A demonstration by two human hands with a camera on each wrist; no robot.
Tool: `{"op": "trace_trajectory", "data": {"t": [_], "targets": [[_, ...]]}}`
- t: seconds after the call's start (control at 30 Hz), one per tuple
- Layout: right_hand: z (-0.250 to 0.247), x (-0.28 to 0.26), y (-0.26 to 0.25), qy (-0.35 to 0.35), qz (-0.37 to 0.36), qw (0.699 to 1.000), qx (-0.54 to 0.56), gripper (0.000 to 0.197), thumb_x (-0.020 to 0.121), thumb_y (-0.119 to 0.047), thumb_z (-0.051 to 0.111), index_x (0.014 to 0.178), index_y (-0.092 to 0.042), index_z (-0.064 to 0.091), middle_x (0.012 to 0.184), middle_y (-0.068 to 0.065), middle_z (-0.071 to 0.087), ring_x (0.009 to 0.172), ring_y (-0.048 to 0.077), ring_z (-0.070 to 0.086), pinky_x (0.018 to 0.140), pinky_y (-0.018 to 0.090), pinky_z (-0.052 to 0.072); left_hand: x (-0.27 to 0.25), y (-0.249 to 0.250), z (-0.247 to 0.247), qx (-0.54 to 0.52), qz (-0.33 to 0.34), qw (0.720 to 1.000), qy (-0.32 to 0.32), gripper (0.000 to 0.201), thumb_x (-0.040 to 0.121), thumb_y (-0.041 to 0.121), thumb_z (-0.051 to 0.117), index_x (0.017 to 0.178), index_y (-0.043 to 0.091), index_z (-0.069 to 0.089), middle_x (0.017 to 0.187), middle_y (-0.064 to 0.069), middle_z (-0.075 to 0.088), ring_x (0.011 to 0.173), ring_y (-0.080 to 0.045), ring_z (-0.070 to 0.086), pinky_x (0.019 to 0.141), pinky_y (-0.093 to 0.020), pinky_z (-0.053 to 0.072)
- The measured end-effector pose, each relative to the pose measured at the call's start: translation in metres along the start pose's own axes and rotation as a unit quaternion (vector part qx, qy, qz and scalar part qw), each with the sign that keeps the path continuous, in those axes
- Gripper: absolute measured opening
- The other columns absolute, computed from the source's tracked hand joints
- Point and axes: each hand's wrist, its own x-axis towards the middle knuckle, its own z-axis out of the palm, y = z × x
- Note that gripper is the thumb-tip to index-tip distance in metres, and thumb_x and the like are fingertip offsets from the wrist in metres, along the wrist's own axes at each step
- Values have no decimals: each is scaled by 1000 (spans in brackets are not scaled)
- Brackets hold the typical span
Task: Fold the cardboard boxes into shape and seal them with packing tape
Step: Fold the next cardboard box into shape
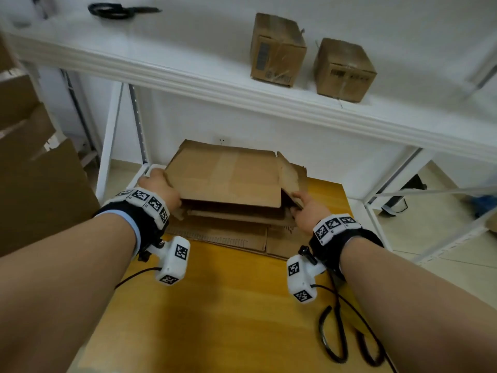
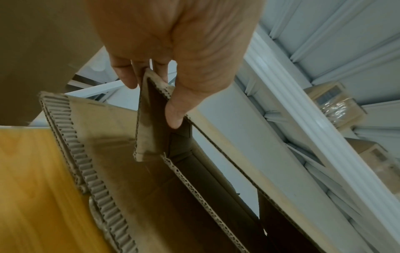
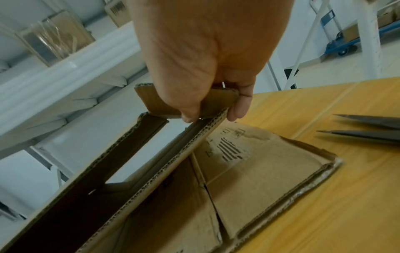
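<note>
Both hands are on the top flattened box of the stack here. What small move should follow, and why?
Probably lift the top flattened box clear of the stack and spread its sides open. The left hand and right hand each pinch an opposite edge, and its layers are only slightly parted, not yet squared.

The head camera looks down and forward toward twelve o'clock over the wooden board. Both wrist cameras sit close under the palms, sharing the flattened box.
</note>
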Motion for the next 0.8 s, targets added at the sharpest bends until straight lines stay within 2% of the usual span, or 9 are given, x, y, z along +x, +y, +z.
{"op": "trace_trajectory", "data": {"t": [0.1, 0.2, 0.3, 0.4, 0.53, 0.6, 0.67, 0.77, 0.8], "targets": [[-16, -18, -4, 23, -21, 1000, -2, 47, 104, -21, 45, 149, -29, 35, 123, 10, 63, 92, 24, 60, 68, 27, 45, -10, 0, -15, -15, 28, 999, -1, 78, 69, 17, 83, 137, 14, 44, 131, -19, 51, 115, -38, 53, 97, -46, 48], [-25, -36, -4, 25, -31, 999, -5, 48, 104, -19, 44, 150, -27, 35, 130, 10, 60, 112, 28, 61, 81, 32, 47, -22, -3, -21, -9, 61, 998, -6, 78, 72, 13, 79, 141, 22, 43, 130, -16, 54, 111, -35, 56, 94, -42, 51], [-27, -57, 3, 13, -42, 998, -33, 56, 103, -16, 45, 153, -34, 26, 130, 12, 60, 109, 27, 62, 81, 31, 51, -38, -14, -19, 27, 103, 994, -12, 62, 79, 7, 63, 134, 34, 51, 139, -17, 50, 109, -34, 59, 94, -39, 53], [-25, -72, 12, -23, -52, 994, -97, 61, 103, -14, 43, 155, -37, 21, 128, 11, 61, 105, 26, 64, 80, 31, 53, -51, -28, -18, 79, 102, 991, -36, 49, 89, 10, 59, 134, 28, 55, 137, -12, 53, 108, -30, 60, 93, -35, 52], [-35, -87, 13, -56, -71, 979, -184, 53, 102, -9, 42, 151, -28, 35, 133, 8, 60, 114, 26, 61, 81, 28, 49, -60, -36, -29, 71, 94, 991, -70, 48, 85, 9, 69, 130, 19, 56, 131, -10, 56, 100, -25, 57, 86, -26, 47], [-38, -94, 13, -58, -76, 974, -204, 44, 103, -11, 42, 146, -21, 42, 130, 9, 61, 114, 26, 61, 80, 27, 46, -62, -35, -36, 57, 101, 990, -78, 41, 87, 4, 65, 126, 16, 59, 136, -10, 52, 111, -25, 55, 95, -27, 43], [-40, -101, 13, -59, -75, 973, -209, 37, 103, -12, 43, 139, -16, 49, 127, 11, 62, 110, 26, 61, 79, 27, 44, -59, -34, -42, 12, 76, 995, -59, 34, 88, -1, 61, 119, 15, 59, 135, -10, 52, 120, -27, 53, 104, -30, 41], [-43, -105, 12, -51, -67, 975, -205, 32, 102, -13, 45, 132, -13, 54, 121, 12, 65, 90, 23, 57, 73, 27, 43, -66, -26, -52, -103, 25, 994, 3, 60, 87, 1, 67, 141, 3, 41, 132, -20, 52, 121, -35, 52, 98, -34, 41], [-45, -107, 11, -49, -64, 976, -201, 30, 101, -13, 46, 129, -12, 56, 119, 12, 66, 88, 23, 57, 72, 27, 43, -71, -24, -56, -151, -5, 988, 27, 63, 86, 4, 69, 142, 0, 39, 131, -21, 52, 120, -37, 53, 97, -38, 41]]}}
